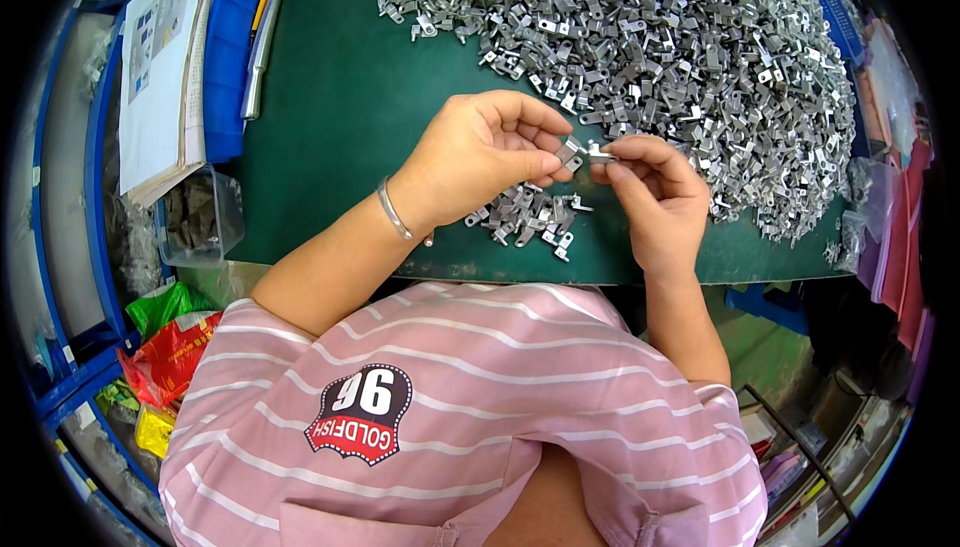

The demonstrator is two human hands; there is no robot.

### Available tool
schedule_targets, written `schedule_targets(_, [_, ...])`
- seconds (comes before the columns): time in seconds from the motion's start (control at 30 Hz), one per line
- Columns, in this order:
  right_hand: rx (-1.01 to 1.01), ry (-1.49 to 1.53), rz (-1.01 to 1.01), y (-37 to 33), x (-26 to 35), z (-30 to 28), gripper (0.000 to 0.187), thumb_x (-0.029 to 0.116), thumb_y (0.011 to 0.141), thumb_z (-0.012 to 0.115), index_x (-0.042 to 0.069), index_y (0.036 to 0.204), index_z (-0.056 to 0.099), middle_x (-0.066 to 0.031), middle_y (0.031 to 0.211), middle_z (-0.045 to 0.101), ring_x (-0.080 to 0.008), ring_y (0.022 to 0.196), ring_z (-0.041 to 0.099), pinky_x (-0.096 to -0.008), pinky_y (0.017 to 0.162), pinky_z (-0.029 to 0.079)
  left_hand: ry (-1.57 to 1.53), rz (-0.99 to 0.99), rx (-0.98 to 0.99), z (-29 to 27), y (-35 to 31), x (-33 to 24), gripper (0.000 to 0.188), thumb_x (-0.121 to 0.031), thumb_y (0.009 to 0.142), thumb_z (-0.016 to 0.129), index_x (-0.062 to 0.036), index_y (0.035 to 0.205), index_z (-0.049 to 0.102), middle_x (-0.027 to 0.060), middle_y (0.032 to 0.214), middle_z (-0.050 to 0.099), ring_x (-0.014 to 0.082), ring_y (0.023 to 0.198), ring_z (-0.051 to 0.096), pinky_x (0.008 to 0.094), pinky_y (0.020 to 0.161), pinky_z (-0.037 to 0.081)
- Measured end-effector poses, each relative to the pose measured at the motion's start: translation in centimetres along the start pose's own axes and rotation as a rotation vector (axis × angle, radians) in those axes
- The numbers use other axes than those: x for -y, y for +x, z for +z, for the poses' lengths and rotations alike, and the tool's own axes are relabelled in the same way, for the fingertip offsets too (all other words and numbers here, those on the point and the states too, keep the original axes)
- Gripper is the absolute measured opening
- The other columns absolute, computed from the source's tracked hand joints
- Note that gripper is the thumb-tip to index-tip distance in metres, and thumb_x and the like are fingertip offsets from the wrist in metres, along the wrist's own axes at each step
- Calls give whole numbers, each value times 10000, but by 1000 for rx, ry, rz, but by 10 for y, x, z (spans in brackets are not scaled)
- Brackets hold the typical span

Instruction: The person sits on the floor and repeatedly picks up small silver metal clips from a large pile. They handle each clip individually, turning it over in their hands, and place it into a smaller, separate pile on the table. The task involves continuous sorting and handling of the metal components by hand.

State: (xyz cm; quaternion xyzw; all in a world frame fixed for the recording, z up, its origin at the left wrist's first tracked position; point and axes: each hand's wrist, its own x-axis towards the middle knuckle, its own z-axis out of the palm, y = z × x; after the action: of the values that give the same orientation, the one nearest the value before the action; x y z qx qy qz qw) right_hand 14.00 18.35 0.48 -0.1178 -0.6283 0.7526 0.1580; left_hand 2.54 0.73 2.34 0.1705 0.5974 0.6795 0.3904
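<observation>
My left hand (503, 140) pinches a small bent metal bracket (570, 153) between thumb and fingers. Close beside it, my right hand (660, 197) grips another small metal bracket (598, 154) at its fingertips. The two pieces nearly meet; whether they touch I cannot tell. Below my left hand, a small pile of the same silvery brackets (535, 215) lies near the table's front edge. A much larger heap of brackets (650, 37) spreads across the far and right part of the green table (320, 97).
At the left stand a blue bin (228, 57), papers (160, 67) and a clear plastic box (215, 217) with dark pieces in it. Blue shelving (95, 147) runs along the far left. Coloured plastic bags (175, 357) lie below it. Red and purple sheets (900, 237) hang at the right.
</observation>
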Motion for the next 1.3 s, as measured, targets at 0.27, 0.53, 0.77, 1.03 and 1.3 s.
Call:
schedule_targets(0.27, [336, -612, -335, -8, 1, 10, 151, -61, 768, 659, 0, 904, 684, -134, 918, 666, -281, 805, 661, -349, 706, 535, 841, 419, -12, -12, -10, 11, 197, 49, 748, 707, -31, 927, 728, 99, 848, 692, 253, 787, 669, 327, 705, 527])
schedule_targets(0.53, [187, -1276, -749, 34, -1, 1, 242, 13, 711, 629, 41, 949, 654, -80, 948, 590, -267, 867, 558, -388, 739, 438, 975, 375, 211, -25, -9, -2, 173, 67, 749, 673, -30, 886, 714, 108, 856, 672, 283, 808, 648, 372, 726, 523])
schedule_targets(0.77, [262, -1481, -797, 50, 4, 0, 97, 77, 723, 614, 55, 817, 626, -61, 911, 563, -246, 873, 549, -375, 751, 422, 1149, 656, -149, -13, 39, 17, 256, 40, 741, 693, -37, 985, 672, 122, 885, 584, 329, 831, 604, 401, 736, 507])
schedule_targets(1.03, [174, -965, -482, 42, 19, -3, 192, 1, 792, 684, 4, 981, 649, -110, 908, 619, -256, 752, 615, -340, 644, 501, 1202, 767, -222, -14, 48, 23, 184, 15, 743, 723, -40, 906, 656, 109, 879, 575, 306, 810, 618, 374, 712, 518])
schedule_targets(1.3, [99, -88, 384, 30, 20, -14, 157, 82, 925, 661, -52, 1007, 649, -112, 856, 696, -169, 709, 702, -246, 610, 577, -61, -67, -66, -13, 21, 9, 163, -81, 907, 684, 15, 1035, 649, 73, 910, 682, 139, 799, 678, 273, 741, 566])
